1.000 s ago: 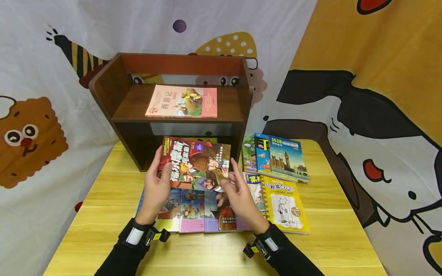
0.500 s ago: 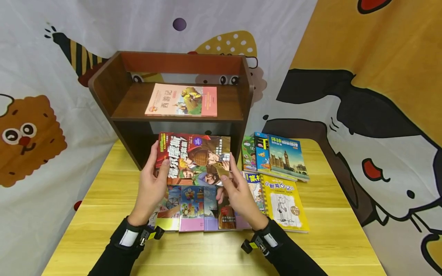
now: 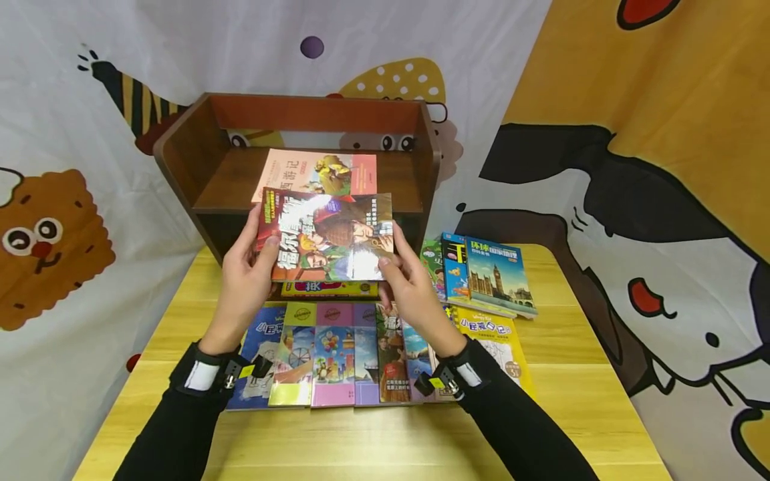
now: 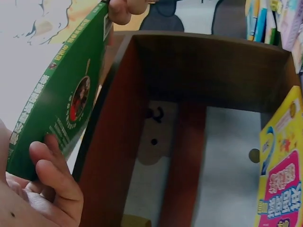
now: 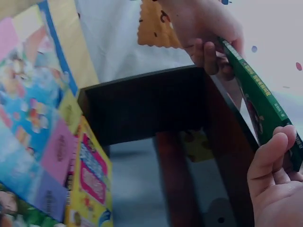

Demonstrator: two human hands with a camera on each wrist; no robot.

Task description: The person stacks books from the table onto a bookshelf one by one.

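Observation:
A book with a dark red and brown illustrated cover (image 3: 327, 237) is held flat between both hands, in front of the upper shelf's edge. My left hand (image 3: 246, 280) grips its left end, thumb on the cover, fingers underneath. At its right end my right hand (image 3: 415, 287) pinches it the same way. Its green back cover (image 4: 61, 94) and green spine (image 5: 258, 87) show in the wrist views. Behind it, a pink book (image 3: 301, 167) lies on the upper shelf of the brown bookshelf (image 3: 319, 110), partly hidden by the held book.
A yellow book (image 3: 331, 288) lies low at the bookshelf's front. Several overlapping books (image 3: 333, 361) form a row on the wooden table (image 3: 289, 441). To the right are a yellow diary book (image 3: 490, 327) and a blue geography book (image 3: 500, 277). A cartoon-printed cloth (image 3: 252, 47) hangs behind.
Both hands have raised the held book from in front of the lower compartment to the upper shelf's edge, slightly leftward. It now covers part of the pink book.

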